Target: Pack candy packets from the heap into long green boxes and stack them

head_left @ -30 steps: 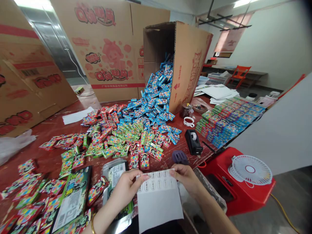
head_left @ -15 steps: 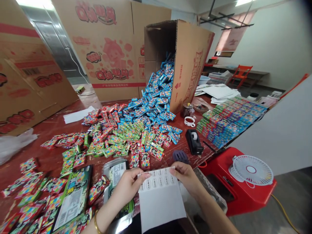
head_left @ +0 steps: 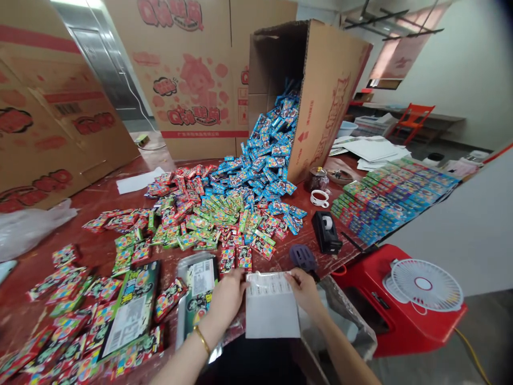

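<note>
A white sheet of oval stickers (head_left: 272, 315) hangs over the table's front edge, with printed ovals along its upper part. My left hand (head_left: 228, 297) is closed at its upper left corner, fingertips partly hidden. At the upper right corner, my right hand (head_left: 305, 293) pinches the sheet between thumb and fingers. Beside my left wrist lies a clear tray with a dark green printed pack (head_left: 200, 278). Farther left, another dark green pack (head_left: 134, 310) rests on small candy packets (head_left: 64, 321). A purple slotted object (head_left: 302, 257) sits just beyond my right hand.
Blue packets (head_left: 260, 171) spill from a tipped cardboard box (head_left: 320, 101); red and green ones (head_left: 212, 219) lie before them. A black tape dispenser (head_left: 326, 232), white cup (head_left: 319, 199) and rows of packets (head_left: 393, 198) stand right. A white fan (head_left: 427, 284) sits on a red case (head_left: 372, 321).
The sticker sheet now appears lower and flatter, its printed ovals seen more obliquely. Both hands have shifted slightly with it. The view has turned a little left, so the scene sits farther right.
</note>
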The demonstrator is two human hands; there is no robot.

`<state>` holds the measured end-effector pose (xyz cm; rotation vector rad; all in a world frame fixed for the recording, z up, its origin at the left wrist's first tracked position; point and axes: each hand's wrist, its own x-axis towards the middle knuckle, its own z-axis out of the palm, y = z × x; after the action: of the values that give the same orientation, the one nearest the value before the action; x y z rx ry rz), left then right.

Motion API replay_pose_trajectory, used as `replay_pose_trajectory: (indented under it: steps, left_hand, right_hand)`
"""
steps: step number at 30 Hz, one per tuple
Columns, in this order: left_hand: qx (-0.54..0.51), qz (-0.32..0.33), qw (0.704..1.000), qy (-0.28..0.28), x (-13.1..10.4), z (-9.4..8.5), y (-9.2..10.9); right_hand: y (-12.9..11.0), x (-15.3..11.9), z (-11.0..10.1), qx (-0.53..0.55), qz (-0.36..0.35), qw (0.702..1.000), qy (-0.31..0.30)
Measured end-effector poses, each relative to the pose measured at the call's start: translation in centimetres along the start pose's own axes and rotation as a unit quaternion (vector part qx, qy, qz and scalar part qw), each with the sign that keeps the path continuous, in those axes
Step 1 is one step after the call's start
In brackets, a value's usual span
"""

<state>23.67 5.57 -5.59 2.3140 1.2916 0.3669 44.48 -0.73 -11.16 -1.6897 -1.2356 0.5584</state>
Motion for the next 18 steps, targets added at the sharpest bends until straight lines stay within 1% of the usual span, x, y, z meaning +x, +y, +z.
replay_pose_trajectory:
  steps: [2, 4, 6, 8, 10, 12, 13, 15, 18]
  left_hand:
    - [0.018, 0.038, 0.999, 0.006, -0.9, 1.7, 1.0]
    - [0.035, 0.097, 0.995, -0.010, -2.0, 3.6, 1.8]
    - [0.080, 0.155, 0.985, -0.013, -2.8, 5.3, 1.9]
    - [0.134, 0.196, 0.972, 0.002, -3.1, 6.5, 1.6]
    - [0.164, 0.215, 0.963, 0.014, -3.2, 7.0, 1.0]
    - [0.173, 0.222, 0.959, 0.020, -3.2, 7.2, 0.6]
    - [0.174, 0.224, 0.959, 0.022, -3.1, 7.1, 0.5]
    - [0.169, 0.222, 0.960, 0.025, -3.2, 7.0, 0.5]
    - [0.148, 0.211, 0.966, 0.032, -3.3, 6.9, 0.7]
  right_hand:
    - [0.8, 0.4, 0.3, -0.020, -0.010, 1.000, 0.007]
    - [1.0, 0.6, 0.4, -0.040, -0.022, 0.999, 0.007]
    - [0.8, 0.4, 0.1, -0.055, -0.030, 0.998, -0.001]
    - [0.3, 0.0, -0.6, -0.074, -0.041, 0.996, 0.005]
    - [0.1, -0.1, -1.8, -0.129, -0.066, 0.988, 0.056]
    - [0.4, 0.3, -3.0, -0.218, -0.085, 0.964, 0.125]
    - [0.8, 0.7, -3.5, -0.258, -0.088, 0.951, 0.147]
    - [1.8, 1.6, -4.0, -0.296, -0.081, 0.941, 0.144]
    - [3.2, 3.0, -3.9, -0.291, -0.067, 0.948, 0.112]
